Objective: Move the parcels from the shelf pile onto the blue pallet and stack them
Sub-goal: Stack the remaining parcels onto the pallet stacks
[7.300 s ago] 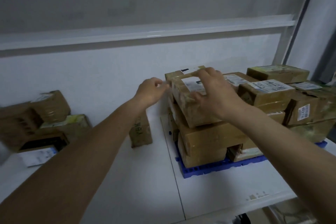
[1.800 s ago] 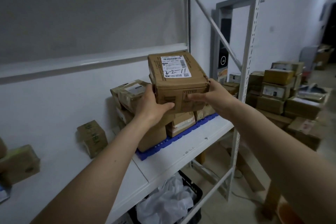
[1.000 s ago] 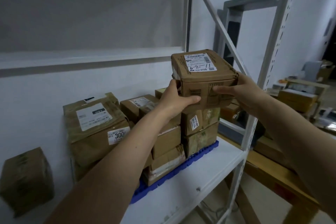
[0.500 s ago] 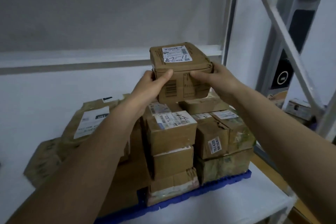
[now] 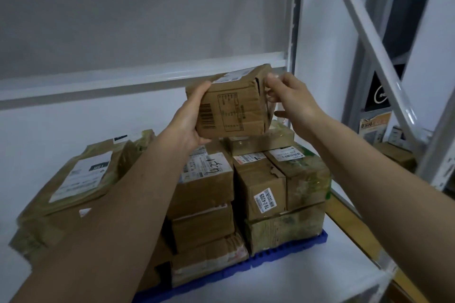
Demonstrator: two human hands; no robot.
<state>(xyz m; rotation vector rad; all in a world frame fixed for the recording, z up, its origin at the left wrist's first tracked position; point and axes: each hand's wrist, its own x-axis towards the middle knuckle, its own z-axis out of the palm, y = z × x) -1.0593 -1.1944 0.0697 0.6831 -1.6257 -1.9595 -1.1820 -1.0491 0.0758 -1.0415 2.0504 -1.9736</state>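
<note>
A brown cardboard parcel [image 5: 234, 106] with a printed barcode on its front hangs tilted just above the back of the stack. My left hand [image 5: 189, 118] grips its left edge, thumb on top. My right hand [image 5: 293, 101] holds its right end with curled fingers. Below it, the stack of taped parcels [image 5: 261, 184] stands about three layers high on the blue pallet [image 5: 283, 251]. A large flat parcel [image 5: 83, 174] with a white label lies on the pile at the left, partly hidden by my left forearm.
The pallet sits on a white shelf board [image 5: 307, 278]. A white upright post [image 5: 293, 19] and a diagonal brace [image 5: 369, 32] stand close at the right. The back wall and a white rail [image 5: 123, 76] run behind. More boxes [image 5: 394, 155] lie beyond the frame.
The held parcel has tipped so its label faces away and its barcode side faces me. It has sunk closer to the stack top. My right hand has shifted to the parcel's right end.
</note>
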